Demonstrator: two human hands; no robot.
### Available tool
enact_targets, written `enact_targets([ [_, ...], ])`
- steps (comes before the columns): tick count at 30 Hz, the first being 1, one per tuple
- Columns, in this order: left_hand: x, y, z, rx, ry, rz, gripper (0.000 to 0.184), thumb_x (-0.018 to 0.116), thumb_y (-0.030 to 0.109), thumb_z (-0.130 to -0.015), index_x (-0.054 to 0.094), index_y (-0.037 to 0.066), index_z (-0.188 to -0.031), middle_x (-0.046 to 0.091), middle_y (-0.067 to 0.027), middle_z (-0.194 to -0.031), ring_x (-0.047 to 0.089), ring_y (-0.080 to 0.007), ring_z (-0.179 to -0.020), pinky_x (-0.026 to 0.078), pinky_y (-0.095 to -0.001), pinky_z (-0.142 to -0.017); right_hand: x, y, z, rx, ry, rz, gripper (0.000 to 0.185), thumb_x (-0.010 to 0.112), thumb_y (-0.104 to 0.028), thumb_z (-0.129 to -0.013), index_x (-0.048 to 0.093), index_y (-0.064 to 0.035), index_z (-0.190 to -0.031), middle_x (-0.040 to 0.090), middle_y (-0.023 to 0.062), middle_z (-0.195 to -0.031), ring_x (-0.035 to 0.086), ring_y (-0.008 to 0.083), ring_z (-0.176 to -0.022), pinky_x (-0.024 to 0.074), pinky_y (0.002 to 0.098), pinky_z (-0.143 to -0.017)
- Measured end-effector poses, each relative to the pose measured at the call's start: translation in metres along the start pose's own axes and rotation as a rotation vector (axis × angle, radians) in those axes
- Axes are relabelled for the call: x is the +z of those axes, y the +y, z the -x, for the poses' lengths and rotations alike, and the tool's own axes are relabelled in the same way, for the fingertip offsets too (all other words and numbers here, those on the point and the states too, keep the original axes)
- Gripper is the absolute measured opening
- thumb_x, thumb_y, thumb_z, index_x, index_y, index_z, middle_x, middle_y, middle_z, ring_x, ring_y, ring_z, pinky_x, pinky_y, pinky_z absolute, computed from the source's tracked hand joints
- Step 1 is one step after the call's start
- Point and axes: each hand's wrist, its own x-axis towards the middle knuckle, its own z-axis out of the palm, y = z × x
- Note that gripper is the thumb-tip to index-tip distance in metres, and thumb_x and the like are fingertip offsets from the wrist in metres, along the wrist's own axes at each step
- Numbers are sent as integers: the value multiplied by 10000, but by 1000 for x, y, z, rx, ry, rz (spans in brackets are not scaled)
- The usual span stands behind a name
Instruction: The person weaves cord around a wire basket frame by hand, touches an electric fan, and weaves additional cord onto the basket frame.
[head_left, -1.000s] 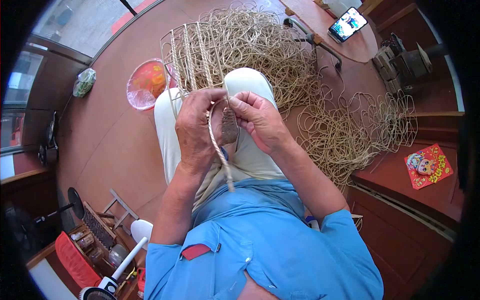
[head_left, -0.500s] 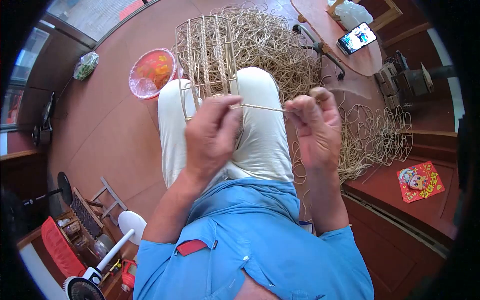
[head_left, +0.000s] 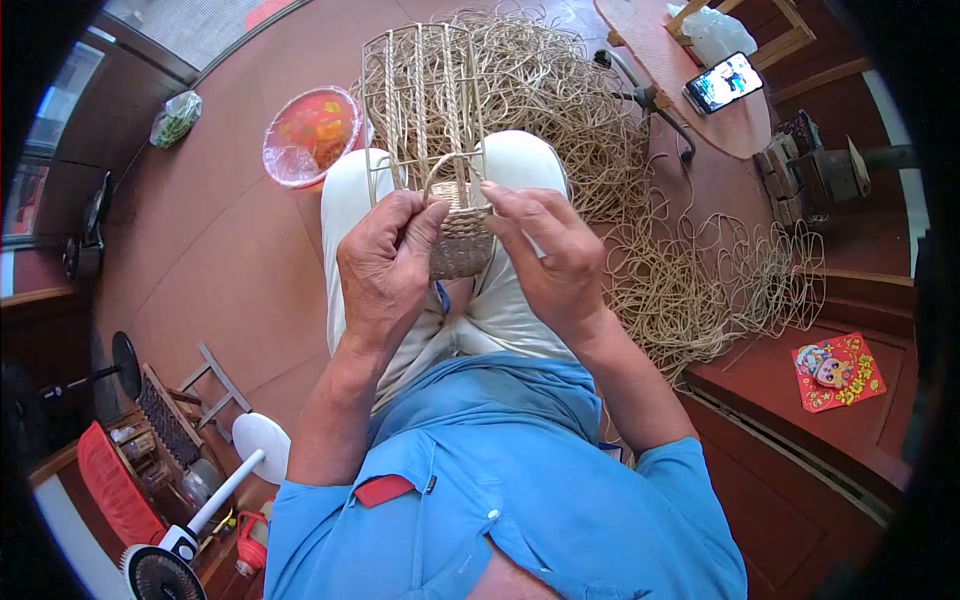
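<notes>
A wire frame (head_left: 393,110) with twisted cord strands along it rests on my lap between my knees. Its near end carries a woven cord section (head_left: 465,224), with a darker brown woven part (head_left: 458,262) closest to me. My left hand (head_left: 385,265) is closed at the frame's left near corner, thumb and forefinger pinching a tan cord (head_left: 430,180). That cord arches up in a loop over the weave towards the right. On the right edge of the weave, my right hand (head_left: 552,250) pinches the cord between thumb and fingertips; the exact grip is partly hidden.
A large heap of tan cord (head_left: 560,110) lies beyond my knees, with looser coils (head_left: 690,285) to the right. A lined red bucket (head_left: 312,135) stands at left. A phone (head_left: 724,83) sits on a small table. A white fan (head_left: 230,490) is at lower left.
My right hand has moved left and in to the frame's edge. The cord, earlier stretched straight between the hands, now forms a loop. My left hand has shifted slightly down.
</notes>
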Motion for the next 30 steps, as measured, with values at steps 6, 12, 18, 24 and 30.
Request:
enact_targets([
  [6, 4, 4, -6, -68, 74, 57, 146, 774, 132, -1045, 754, -6, -1003, 706, -34, -786, 627, -79, -727, 523, -281, -685, 6, -8, 6, 252, 132, -152, 453, 832, -39, -923, 759, -102, -1366, 707, 130, -1152, 747, 271, -939, 621, 376, -799],
  [12, -4, 11, -9, -273, 83, 258, 128, 758, 122, -1053, 771, -2, -1024, 735, -15, -827, 626, -54, -698, 514, -244, -632, 4, 1, 17, -8, -13, 182, 509, 831, -60, -917, 721, -113, -1411, 661, 96, -1133, 703, 234, -859, 605, 377, -761],
  [18, -1, 13, -29, -244, 64, 325, 93, 753, 92, -1044, 774, 2, -1038, 742, -20, -848, 648, -68, -692, 524, -258, -618, 7, -1, 17, -85, -95, 319, 547, 786, -91, -934, 679, -73, -1471, 667, 96, -1204, 690, 246, -905, 569, 405, -784],
  [24, 16, 8, -64, 437, 29, -260, 101, 839, 147, -940, 754, 95, -956, 670, -84, -893, 693, -283, -821, 547, -403, -711, -2, -19, 13, -79, -251, 525, 655, 787, -141, -925, 602, -53, -1547, 636, 110, -1264, 679, 283, -938, 563, 422, -835],
  [30, 17, -2, -62, 581, 59, -406, 157, 813, 165, -954, 741, 96, -1075, 713, -76, -942, 702, -294, -843, 546, -433, -758, -3, -19, 7, -100, -307, 576, 603, 763, -140, -928, 601, -42, -1501, 627, 130, -1219, 672, 303, -978, 555, 424, -858],
])
